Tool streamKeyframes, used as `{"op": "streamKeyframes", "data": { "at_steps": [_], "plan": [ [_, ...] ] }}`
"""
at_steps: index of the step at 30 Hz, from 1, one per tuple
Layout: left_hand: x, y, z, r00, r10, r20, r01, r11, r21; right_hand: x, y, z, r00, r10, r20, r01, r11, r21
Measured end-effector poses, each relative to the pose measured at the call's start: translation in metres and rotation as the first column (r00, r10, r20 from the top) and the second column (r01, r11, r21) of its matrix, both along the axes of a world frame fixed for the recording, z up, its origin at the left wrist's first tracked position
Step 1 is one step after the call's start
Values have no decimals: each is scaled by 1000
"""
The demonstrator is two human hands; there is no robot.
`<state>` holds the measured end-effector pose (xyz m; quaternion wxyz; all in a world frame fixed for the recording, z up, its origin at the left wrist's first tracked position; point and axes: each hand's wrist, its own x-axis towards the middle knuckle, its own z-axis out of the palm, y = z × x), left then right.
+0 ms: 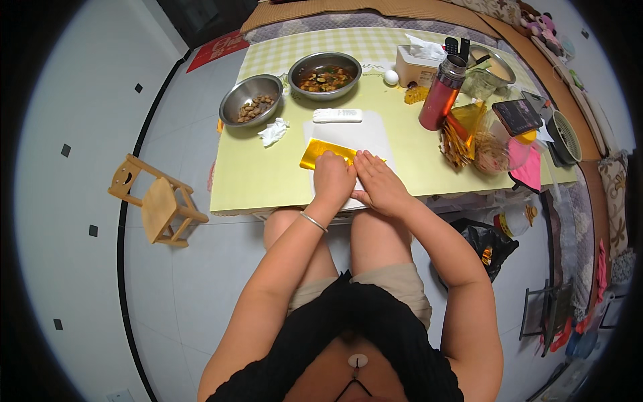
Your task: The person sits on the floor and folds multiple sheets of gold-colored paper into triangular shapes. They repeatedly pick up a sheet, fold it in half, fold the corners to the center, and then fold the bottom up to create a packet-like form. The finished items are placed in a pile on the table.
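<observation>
A shiny gold foil sheet point(312, 155) lies on a white mat point(376, 132) at the near side of the table. My left hand point(333, 177) is closed, with its curled fingers pressed onto the foil. Right beside it, touching it, my right hand point(379, 181) lies with fingers stretched out together over the foil's right part. The hands cover much of the foil, so its folds there are hidden. Beyond the foil, at the mat's far edge, rests a white oblong object point(337, 116).
Left on the table point(251, 177) are a steel bowl of brown lumps point(251, 110), crumpled tissue point(273, 132) and a steel bowl of food point(326, 80). Right stand a red flask point(441, 97), folded gold foil pieces point(459, 144) and a tissue box point(412, 68). A wooden chair point(161, 208) stands left.
</observation>
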<state>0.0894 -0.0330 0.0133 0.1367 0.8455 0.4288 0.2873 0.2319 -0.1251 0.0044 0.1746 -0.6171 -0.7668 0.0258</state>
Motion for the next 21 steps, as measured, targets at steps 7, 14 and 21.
{"op": "streamKeyframes", "data": {
  "at_steps": [7,14,21],
  "plan": [
    [-36,14,3,977,-213,4,212,972,101,-4,-1,8,1000,-12,22,13,998,-56],
    [-115,60,30,844,-471,-258,531,801,275,-1,-2,19,995,90,34,-86,989,-122],
    [-108,54,35,766,-506,-397,643,617,455,12,-4,24,971,194,-141,-213,968,-135]
  ]
}}
